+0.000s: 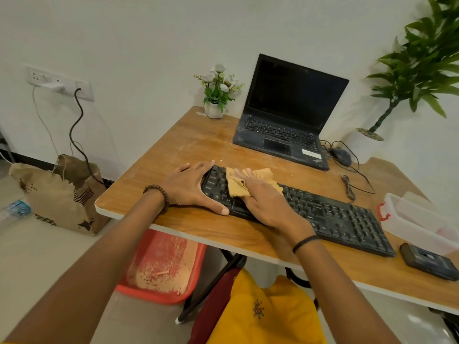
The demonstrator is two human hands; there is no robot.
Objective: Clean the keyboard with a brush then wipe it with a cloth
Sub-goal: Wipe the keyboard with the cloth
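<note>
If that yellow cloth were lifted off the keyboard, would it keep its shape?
Probably not: the cloth lies crumpled under the right hand on the keyboard, so it would likely droop. It looks thin, so probably light.

Black keyboard (330,214) flat on desk, crumpled tan cloth (239,184) atop left keys

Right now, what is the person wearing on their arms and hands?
No sleeves or gloves show. The wrist of the left hand carries a bracelet of round brown beads. The wrist of the right hand has a thin black band. I see no rings on the fingers.
</note>
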